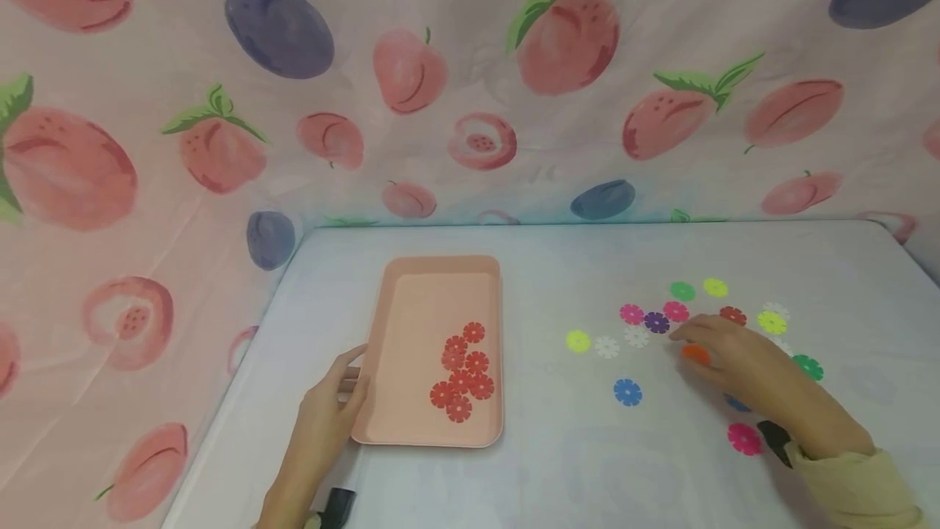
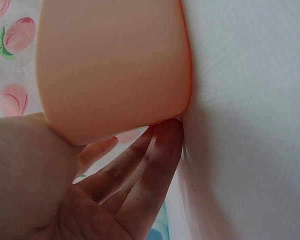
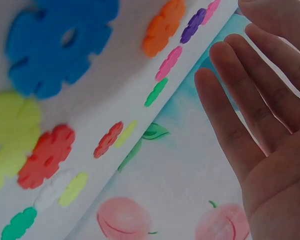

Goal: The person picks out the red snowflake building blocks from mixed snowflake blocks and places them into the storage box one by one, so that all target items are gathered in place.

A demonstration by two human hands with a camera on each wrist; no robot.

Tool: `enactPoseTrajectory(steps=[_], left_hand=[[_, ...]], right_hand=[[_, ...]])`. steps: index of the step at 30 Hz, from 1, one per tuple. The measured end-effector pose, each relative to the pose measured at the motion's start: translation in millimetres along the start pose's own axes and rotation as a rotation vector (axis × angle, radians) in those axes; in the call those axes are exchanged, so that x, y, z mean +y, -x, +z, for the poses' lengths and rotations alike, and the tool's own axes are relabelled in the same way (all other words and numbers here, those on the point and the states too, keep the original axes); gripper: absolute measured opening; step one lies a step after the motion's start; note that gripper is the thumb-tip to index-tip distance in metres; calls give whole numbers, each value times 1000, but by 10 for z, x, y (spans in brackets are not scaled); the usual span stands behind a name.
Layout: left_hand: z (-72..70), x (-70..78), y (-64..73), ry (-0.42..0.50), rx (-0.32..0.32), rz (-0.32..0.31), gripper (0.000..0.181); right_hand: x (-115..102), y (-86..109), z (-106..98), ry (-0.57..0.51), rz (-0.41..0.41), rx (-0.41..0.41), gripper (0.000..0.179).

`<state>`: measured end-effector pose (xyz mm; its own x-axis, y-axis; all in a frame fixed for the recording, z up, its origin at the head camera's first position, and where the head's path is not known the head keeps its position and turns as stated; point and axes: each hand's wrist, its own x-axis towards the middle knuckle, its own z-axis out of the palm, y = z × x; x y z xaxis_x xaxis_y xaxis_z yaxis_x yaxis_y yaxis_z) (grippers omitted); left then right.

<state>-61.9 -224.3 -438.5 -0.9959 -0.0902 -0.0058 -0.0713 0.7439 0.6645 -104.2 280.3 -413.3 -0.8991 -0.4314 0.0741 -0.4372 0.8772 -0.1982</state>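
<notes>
My left hand (image 1: 326, 402) rests against the left edge of a peach-coloured tray (image 1: 433, 300). In the left wrist view its fairly straight fingers (image 2: 150, 180) touch the lower edge of the tray's outer wall (image 2: 115, 75), with the thumb near the rim. Several red notched plastic discs (image 1: 459, 382) lie inside the tray at its lower right. My right hand (image 1: 742, 362) hovers among loose discs, fingers extended and nothing held. Close to it are an orange disc (image 1: 696, 355), a purple disc (image 1: 657, 322) and a pink disc (image 1: 676, 312). A blue disc (image 3: 62, 45) looms large in the right wrist view.
Loose discs lie scattered right of the tray, including a yellow disc (image 1: 578, 341), a blue disc (image 1: 627, 393), a green disc (image 1: 808, 366) and a magenta disc (image 1: 745, 438). Some are partly hidden by the right hand. A fruit-printed cloth (image 1: 477, 39) hangs behind the white table (image 1: 558, 260).
</notes>
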Motion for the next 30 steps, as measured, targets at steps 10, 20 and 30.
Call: enactPoseTrajectory(steps=[10,20,30], left_hand=[[9,-7,-6,3,-6,-5,45],[2,-11,3,7,-1,-4,45],[9,-21,1,0,4,10,45]], right_hand=[[172,110,-5,-25,-16,30,33],[270,187,4,-31,67,-56,38],[418,269,50,-16,131,-75,39]])
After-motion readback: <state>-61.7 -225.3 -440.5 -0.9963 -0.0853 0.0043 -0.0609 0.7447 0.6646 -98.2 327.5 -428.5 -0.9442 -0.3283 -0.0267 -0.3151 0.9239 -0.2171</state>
